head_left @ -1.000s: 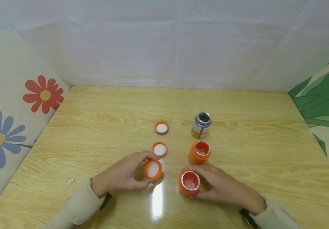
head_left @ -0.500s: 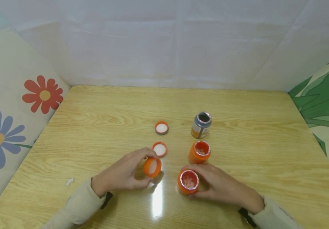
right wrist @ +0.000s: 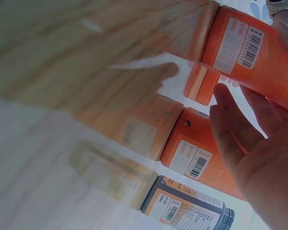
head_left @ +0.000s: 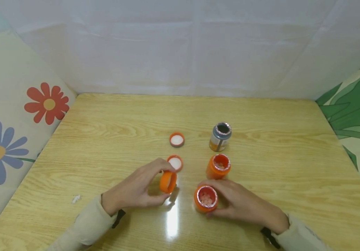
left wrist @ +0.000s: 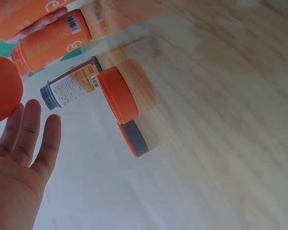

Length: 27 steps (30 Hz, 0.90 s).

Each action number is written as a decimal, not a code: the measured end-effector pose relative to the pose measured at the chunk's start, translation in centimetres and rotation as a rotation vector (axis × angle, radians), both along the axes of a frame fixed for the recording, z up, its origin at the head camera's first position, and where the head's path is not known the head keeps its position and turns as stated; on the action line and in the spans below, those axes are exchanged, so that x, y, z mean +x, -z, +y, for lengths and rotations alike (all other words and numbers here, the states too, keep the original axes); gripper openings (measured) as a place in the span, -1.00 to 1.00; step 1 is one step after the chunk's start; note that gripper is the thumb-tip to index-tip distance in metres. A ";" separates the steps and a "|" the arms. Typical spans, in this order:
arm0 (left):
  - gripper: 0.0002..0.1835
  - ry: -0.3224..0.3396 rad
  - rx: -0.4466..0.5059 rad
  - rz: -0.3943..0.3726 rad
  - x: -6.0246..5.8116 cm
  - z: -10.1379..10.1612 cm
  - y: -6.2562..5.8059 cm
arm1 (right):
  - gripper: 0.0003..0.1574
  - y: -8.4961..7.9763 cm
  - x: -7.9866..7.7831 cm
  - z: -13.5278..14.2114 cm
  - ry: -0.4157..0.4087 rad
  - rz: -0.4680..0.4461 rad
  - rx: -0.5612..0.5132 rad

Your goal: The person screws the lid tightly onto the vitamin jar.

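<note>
My left hand (head_left: 137, 188) pinches an orange bottle cap (head_left: 165, 182) between thumb and fingers, tilted so its opening faces right. In the left wrist view the held cap (left wrist: 5, 90) shows at the left edge, and the other fingers stretch out. My right hand (head_left: 237, 202) grips an open orange pill bottle (head_left: 200, 206) standing upright on the table, with pale tablets inside. Directly behind it stands a second open orange bottle (head_left: 214, 173), also with tablets. Two caps lie inner side up behind the left hand: an orange one (head_left: 175, 163) and a grey-and-orange one (head_left: 177, 140).
Behind the orange bottles stands an open grey bottle (head_left: 220, 139) with a printed label. A small white scrap (head_left: 76, 199) lies on the wooden table (head_left: 120, 118), left of my left hand. White cloth (head_left: 180, 48) hangs along the back edge.
The cap in my left hand has turned from facing up, liner visible, to facing right. My right hand and its bottle have shifted slightly left. The other bottles and caps stay put.
</note>
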<state>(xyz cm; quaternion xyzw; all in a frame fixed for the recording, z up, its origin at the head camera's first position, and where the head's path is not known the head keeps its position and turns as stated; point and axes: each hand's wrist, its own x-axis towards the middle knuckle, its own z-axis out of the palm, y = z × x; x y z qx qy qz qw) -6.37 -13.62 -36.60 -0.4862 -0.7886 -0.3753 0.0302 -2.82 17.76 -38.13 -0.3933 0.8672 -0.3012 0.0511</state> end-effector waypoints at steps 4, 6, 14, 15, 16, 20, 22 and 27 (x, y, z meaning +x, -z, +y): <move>-0.34 -0.001 0.006 0.010 0.1 0.1 -0.1 | -0.20 -0.1 0.0 0.0 0.004 -0.014 0.004; -0.33 -0.006 0.005 0.010 0.1 0.1 -0.1 | -0.20 -0.1 0.0 0.0 0.003 -0.016 0.002; -0.37 -0.037 0.012 -0.001 0.2 0.4 -0.2 | -0.23 -0.1 -0.1 -0.2 -0.002 -0.030 0.004; -0.38 -0.032 0.017 0.005 0.2 0.4 -0.2 | -0.24 -0.1 -0.1 -0.2 -0.003 -0.034 0.006; -0.38 -0.026 0.024 0.012 0.2 0.4 -0.2 | -0.25 -0.1 -0.1 -0.2 -0.005 -0.036 0.008; -0.38 -0.008 0.048 0.054 0.0 0.5 -0.1 | -0.27 -0.2 -0.2 -0.2 -0.009 -0.052 0.012; -0.38 -0.002 0.063 0.079 0.0 0.5 -0.1 | -0.26 -0.3 -0.2 -0.2 -0.004 -0.060 0.015; -0.37 -0.005 0.089 0.120 0.0 0.6 -0.1 | -0.24 -0.3 -0.2 -0.3 0.007 -0.075 0.021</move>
